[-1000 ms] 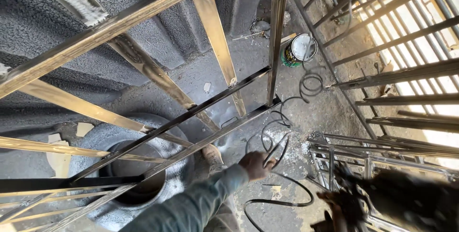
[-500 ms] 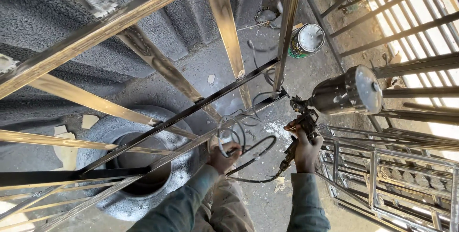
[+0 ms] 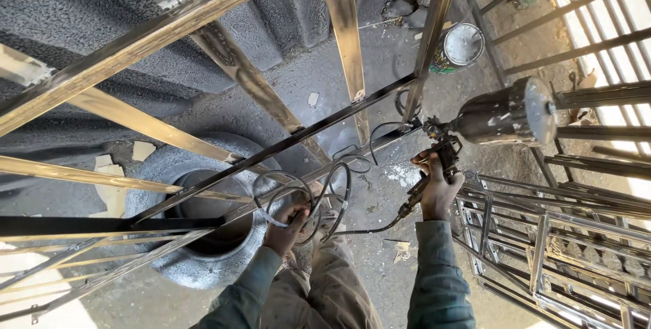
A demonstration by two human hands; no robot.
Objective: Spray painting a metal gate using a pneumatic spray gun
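Head view, looking down through a frame of gold-toned flat metal bars (image 3: pixel 342 37) and dark square steel bars (image 3: pixel 285 146). The right hand (image 3: pixel 437 190) is closed around the grip of a dark metal spray gun (image 3: pixel 441 149), whose paint-spattered cylindrical cup (image 3: pixel 505 112) lies tilted on its side above the hand, near the crossing of the dark bars. The left hand (image 3: pixel 288 224) is closed on loose coils of thin grey hose (image 3: pixel 322 190); the hose runs from the coils to the base of the gun. Below the left hand, a grey paint-coated round drum (image 3: pixel 169 261) stands on the concrete floor (image 3: pixel 380 261). A round paint can (image 3: pixel 456 48) sits on the floor further off. Stacked metal grille panels (image 3: pixel 563 248) lie to the right.
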